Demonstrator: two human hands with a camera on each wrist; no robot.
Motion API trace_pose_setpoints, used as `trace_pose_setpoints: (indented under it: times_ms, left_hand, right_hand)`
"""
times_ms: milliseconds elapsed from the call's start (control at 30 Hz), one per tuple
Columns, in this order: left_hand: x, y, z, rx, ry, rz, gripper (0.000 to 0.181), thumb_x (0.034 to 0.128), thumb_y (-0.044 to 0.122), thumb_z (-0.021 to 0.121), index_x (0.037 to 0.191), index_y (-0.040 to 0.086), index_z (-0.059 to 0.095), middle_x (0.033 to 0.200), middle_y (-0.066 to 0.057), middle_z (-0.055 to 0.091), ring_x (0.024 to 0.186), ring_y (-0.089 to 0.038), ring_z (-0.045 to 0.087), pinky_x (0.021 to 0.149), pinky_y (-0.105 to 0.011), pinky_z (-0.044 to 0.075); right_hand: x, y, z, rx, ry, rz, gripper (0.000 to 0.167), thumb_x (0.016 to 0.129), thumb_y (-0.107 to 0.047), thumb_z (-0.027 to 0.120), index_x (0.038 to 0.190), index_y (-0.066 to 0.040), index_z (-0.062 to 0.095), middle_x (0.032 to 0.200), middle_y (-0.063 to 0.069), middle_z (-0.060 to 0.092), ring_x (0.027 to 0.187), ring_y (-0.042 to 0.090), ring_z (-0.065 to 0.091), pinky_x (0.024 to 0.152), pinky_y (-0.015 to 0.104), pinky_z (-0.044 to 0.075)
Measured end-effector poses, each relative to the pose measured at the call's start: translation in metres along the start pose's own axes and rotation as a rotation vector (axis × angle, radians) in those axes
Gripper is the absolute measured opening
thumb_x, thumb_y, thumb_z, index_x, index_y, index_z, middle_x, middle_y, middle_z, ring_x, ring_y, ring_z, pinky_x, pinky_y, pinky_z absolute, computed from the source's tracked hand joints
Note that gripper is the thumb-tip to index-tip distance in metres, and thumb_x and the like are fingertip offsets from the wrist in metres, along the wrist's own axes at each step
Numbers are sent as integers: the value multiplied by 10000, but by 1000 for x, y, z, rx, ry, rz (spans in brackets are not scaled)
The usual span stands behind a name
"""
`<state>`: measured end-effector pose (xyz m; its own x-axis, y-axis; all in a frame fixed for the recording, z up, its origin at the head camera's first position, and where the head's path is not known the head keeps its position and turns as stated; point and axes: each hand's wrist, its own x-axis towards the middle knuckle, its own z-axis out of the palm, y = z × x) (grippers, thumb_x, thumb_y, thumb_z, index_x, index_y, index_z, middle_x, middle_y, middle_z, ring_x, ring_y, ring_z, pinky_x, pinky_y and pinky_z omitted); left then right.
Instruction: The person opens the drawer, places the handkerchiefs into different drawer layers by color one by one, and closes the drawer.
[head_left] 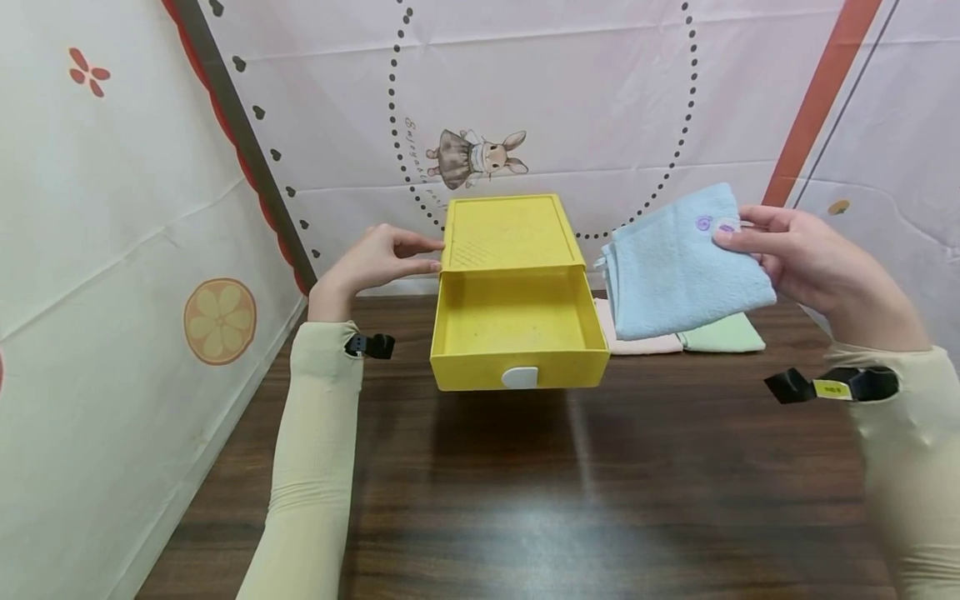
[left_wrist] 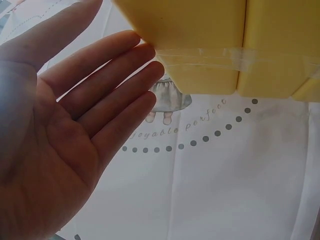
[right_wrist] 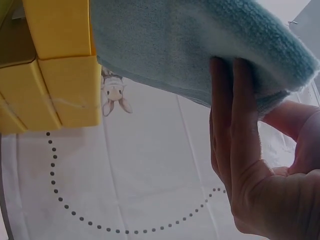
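A yellow drawer unit (head_left: 510, 229) stands in the middle of the head view. Its top drawer (head_left: 480, 372) is pulled out toward me, nothing inside, a pale half-round knob (head_left: 520, 377) on its front. My left hand (head_left: 375, 262) touches the unit's left side with its fingertips; in the left wrist view its fingers (left_wrist: 115, 75) are straight against the yellow wall. To the right of the drawer, my right hand (head_left: 810, 258) pinches a folded light-blue towel (head_left: 675, 275) between thumb and fingers, held up in the air. Purple embroidery marks the towel near the thumb.
A pink folded cloth (head_left: 645, 343) and a green folded cloth (head_left: 723, 335) lie on the dark wooden table (head_left: 495, 517), right of the unit, partly hidden behind the towel. Patterned white sheets (head_left: 555, 100) hang behind and at both sides.
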<state>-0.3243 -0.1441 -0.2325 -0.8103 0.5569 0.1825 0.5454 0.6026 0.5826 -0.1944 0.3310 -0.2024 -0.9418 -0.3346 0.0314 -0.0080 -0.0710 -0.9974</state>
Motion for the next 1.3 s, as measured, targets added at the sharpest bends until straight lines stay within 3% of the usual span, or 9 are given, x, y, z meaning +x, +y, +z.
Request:
trace_pose_setpoints:
  times_ms: [133, 500, 800, 1100, 1300]
  left_hand:
    - [0, 2, 0, -1, 0, 0, 424, 871, 283, 698, 1254, 112, 636, 1226, -90, 647, 1072, -224, 623, 904, -422, 508]
    - [5, -14, -1, 0, 2, 22, 467, 815, 460, 712, 1215, 224, 665, 1200, -14, 662, 1050, -150, 628, 896, -391, 515]
    - [5, -13, 0, 12, 5, 25, 471, 813, 467, 712, 1215, 225, 666, 1191, -11, 667, 1035, -141, 633, 881, -384, 518]
    - [4, -12, -1, 13, 3, 21, 477, 812, 471, 712, 1218, 226, 663, 1191, -10, 667, 1031, -141, 633, 881, -385, 518]
    - [4, -12, -1, 21, 5, 23, 487, 809, 482, 710, 1219, 224, 663, 1188, -10, 669, 1024, -142, 636, 869, -384, 520]
  right_hand:
    - [4, -3, 9, -31, 3, 1, 279, 980, -19, 460, 1205, -132, 580, 933, 50, 706, 713, 188, 708, 612, 308, 572]
    - [18, -9, 28, -127, -1, 47, 294, 980, -81, 496, 1268, -107, 442, 938, 29, 683, 709, 160, 695, 603, 271, 569]
    - [27, -9, 39, -21, -110, 37, 231, 974, -22, 481, 1196, -72, 518, 956, 56, 692, 765, 182, 709, 649, 310, 575]
    - [37, -10, 53, -79, -60, 92, 367, 954, -35, 531, 1290, -41, 381, 1029, 45, 651, 823, 159, 694, 705, 289, 572]
    - [41, -12, 61, -135, -58, 109, 381, 950, -45, 544, 1291, -41, 376, 1044, 38, 639, 841, 146, 683, 726, 277, 570]
